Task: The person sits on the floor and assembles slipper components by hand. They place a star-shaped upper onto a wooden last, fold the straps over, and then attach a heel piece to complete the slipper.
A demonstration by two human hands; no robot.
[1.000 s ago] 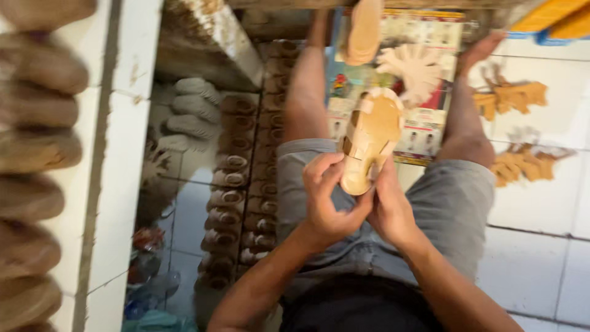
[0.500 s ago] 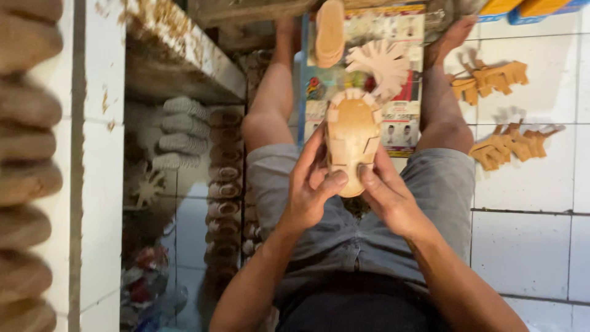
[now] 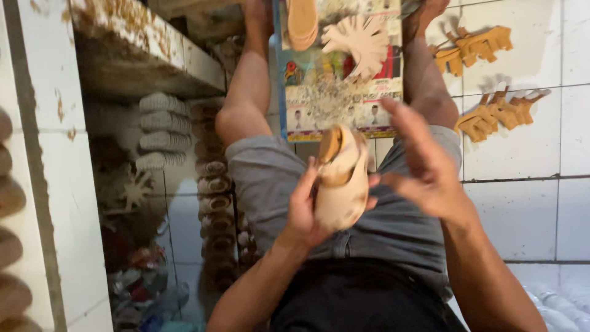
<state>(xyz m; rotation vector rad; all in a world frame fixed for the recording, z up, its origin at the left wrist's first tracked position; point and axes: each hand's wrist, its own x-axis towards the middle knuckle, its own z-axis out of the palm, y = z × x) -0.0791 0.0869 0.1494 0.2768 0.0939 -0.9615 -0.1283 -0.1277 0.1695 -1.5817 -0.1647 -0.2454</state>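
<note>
item: pale rounded carved wooden piece (image 3: pixel 342 181), gripped by left hand (image 3: pixel 304 212) alone; right hand (image 3: pixel 424 163), at 3 o'clock, open, released. risk: one-handed hold may slip, dropping piece onto lap.

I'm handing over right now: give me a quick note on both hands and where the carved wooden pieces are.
Left hand: grips the pale carved wooden piece over the lap, piece tilted.
Right hand: open, off the piece, fingers spread beside it.
Ahead on the printed sheet: a star-shaped wooden cutout and another rounded piece.
Right, on the white tiled floor: two groups of orange-brown carved figures.
Left: rows of similar carvings below a ledge.
Done or left: cannot tell.
</note>
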